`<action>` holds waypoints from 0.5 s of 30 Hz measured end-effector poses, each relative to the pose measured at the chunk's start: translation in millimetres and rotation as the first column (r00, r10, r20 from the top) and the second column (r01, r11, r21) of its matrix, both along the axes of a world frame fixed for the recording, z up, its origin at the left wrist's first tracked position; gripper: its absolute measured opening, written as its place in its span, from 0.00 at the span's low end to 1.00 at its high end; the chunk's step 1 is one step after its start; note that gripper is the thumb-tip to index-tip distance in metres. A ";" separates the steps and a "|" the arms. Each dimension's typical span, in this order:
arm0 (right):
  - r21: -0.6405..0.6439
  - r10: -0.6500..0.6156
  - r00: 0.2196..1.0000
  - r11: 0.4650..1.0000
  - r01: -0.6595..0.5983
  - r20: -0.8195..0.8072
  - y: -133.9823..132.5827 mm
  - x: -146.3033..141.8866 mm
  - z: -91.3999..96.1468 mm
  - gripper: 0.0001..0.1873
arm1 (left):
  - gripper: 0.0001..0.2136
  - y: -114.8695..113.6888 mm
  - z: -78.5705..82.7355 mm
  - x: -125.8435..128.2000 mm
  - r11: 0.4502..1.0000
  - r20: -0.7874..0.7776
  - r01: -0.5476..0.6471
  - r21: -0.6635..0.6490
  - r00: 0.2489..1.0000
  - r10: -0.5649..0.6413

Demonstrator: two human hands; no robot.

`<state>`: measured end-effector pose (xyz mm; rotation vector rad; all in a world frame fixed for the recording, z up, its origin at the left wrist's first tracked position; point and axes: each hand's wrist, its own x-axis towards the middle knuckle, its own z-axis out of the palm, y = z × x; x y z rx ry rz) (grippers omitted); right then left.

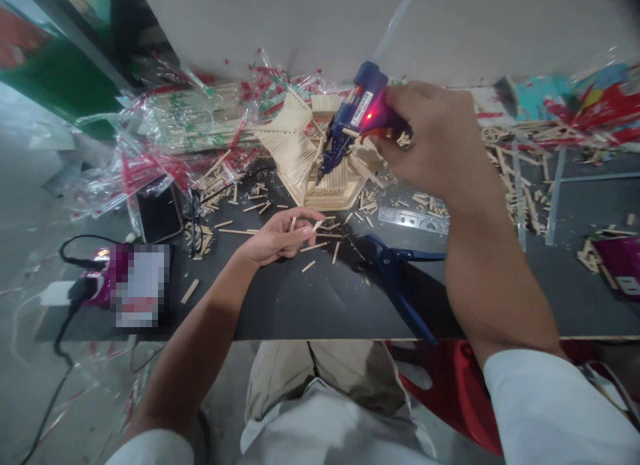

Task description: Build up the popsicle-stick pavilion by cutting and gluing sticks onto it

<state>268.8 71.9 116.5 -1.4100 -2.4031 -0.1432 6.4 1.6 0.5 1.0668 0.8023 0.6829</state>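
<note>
Blue plastic fills the right hand, its fingers wrapped around the handle of a glue gun showing a red light; whether the trigger is pressed cannot be told. Lower and to its left, the left hand curls, thumb and fingertips pinching a short stick. Just beyond the left hand, behind the gun's downturned nozzle, sits a many-sided wooden model of slim slats.

A drip could land on the bare fingers (neither hand is gloved) or on the wrong slat, should the right wrist dip or the trigger be squeezed too soon. The gun might also knock the model's slanted panels, and so slight a pinch could let the stick twist or drop among similar loose sticks.

Below the right hand, blue-handled cutters lie on the dark bench, near a perforated metal strip. Left of the left hand are a phone and a purple power strip. Farther out, crumpled plastic wrappers sprawl toward a pale wall; beneath the right forearm stands a red seat.
</note>
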 end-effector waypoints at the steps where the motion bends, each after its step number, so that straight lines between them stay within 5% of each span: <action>1: 0.000 -0.004 1.000 1.000 0.004 0.008 0.3 -0.1 -0.3 0.24 | 0.24 0.2 -0.5 -0.1 1.000 0.001 0.000 -0.002 1.000 0.000; 15: 0.002 -0.021 1.000 1.000 0.021 -0.013 2.8 -0.1 -2.5 0.24 | 0.23 0.7 -1.0 -0.1 1.000 -0.001 0.013 -0.006 1.000 -0.013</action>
